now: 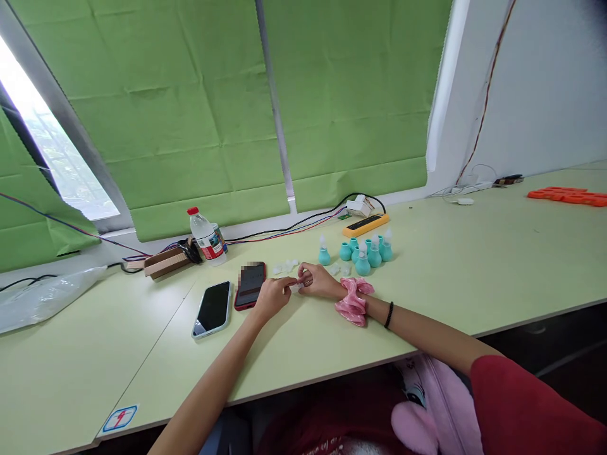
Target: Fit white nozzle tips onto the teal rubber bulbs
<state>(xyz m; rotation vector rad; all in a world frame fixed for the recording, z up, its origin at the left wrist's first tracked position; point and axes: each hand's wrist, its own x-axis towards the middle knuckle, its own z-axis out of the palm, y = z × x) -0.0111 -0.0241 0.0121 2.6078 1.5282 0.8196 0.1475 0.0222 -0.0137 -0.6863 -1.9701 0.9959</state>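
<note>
Both hands meet above the pale table, fingers closed in a pinch around a small translucent whitish piece [296,287]. My left hand [274,297] grips it from the left, and my right hand [320,282] from the right; fingers hide most of it. Loose translucent pieces lie just beyond my hands, in one group [285,266] and another small group [339,270]. Farther right stand several turquoise bulb-shaped pieces [363,264], some with clear tips on top and some with bare necks. One tipped turquoise bulb [324,254] stands apart. A pink scrunchie [353,302] is around my right wrist.
Left of my hands lie a red-cased phone [250,285] and a white-cased phone [212,309]. Behind them are a red-capped bottle [207,237] and a cardboard tray [167,262]. A yellow power strip [366,225] and cables run along the back. Orange parts [567,196] lie far right.
</note>
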